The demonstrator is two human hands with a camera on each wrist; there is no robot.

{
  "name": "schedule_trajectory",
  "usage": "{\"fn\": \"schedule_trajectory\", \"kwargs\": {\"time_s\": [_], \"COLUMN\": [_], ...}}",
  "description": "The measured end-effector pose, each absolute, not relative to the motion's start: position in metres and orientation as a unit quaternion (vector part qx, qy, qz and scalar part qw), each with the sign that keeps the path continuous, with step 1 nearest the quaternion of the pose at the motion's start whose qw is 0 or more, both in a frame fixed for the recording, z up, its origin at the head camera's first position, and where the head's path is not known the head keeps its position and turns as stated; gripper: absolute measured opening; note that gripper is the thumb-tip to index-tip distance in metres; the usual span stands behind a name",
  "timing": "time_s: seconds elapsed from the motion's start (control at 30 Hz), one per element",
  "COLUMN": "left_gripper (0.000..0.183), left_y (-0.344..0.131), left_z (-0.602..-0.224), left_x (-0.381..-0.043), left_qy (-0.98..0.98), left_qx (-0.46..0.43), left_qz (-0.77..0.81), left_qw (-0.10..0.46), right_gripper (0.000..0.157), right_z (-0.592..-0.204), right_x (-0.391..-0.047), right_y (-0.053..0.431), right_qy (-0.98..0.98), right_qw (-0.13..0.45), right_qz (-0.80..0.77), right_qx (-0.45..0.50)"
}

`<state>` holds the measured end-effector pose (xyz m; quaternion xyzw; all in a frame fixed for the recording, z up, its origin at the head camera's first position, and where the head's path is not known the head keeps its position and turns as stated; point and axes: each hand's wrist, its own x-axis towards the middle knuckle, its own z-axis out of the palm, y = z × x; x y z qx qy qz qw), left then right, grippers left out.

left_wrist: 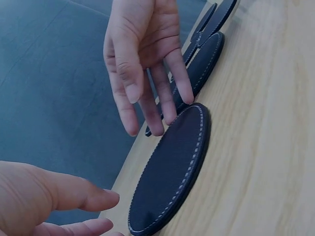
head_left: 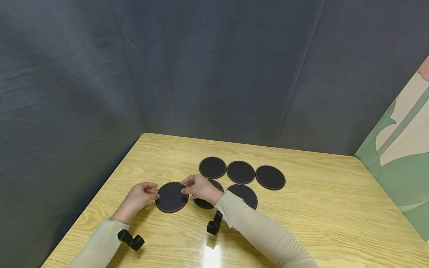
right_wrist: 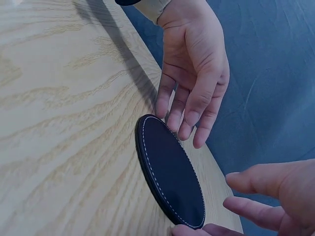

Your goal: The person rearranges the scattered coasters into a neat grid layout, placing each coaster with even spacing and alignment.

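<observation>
A round black coaster (head_left: 172, 199) with pale stitching round its rim lies on the wooden table. At its left edge is my left hand (head_left: 142, 195), fingers loosely bent and thumb close to the rim. My right hand (head_left: 201, 188) reaches to the opposite edge, its fingertips right at the rim. In the left wrist view, both hands flank the coaster (left_wrist: 167, 172) with fingers loosely spread. From the right wrist, the coaster's (right_wrist: 172, 172) near end meets my right fingertips. Under my right hand, another coaster (head_left: 216, 184) is partly covered.
Three more black coasters form a back row, the middle one (head_left: 241, 172) between its neighbours. A further coaster (head_left: 246, 194) lies partly behind my right sleeve. The wooden table (head_left: 321, 208) extends to the right. Dark cloth (head_left: 214, 74) hangs behind and left of it.
</observation>
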<state>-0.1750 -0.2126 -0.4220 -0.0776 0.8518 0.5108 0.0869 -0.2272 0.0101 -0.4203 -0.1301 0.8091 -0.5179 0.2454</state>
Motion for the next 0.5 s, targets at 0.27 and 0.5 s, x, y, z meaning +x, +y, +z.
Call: {"fn": "schedule_trajectory", "kwargs": {"time_s": [0.27,0.5], "left_gripper": [0.040,0.042], "left_y": [-0.2085,-0.2068], "left_z": [-0.4268,-0.4303], "left_x": [-0.1738,-0.1740], "left_qy": [0.847,0.849], "left_qx": [-0.078,-0.079], "left_qz": [0.518,0.517], "left_qw": [0.086,0.074], "right_gripper": [0.028,0.027], "right_z": [-0.4201,-0.4191], "right_x": [-0.2245,-0.2236], "right_y": [0.0080,0.0061], "right_qy": [0.814,0.810], "right_qw": [0.242,0.247], "right_qz": [-0.515,-0.520], "right_qx": [-0.121,-0.114]}}
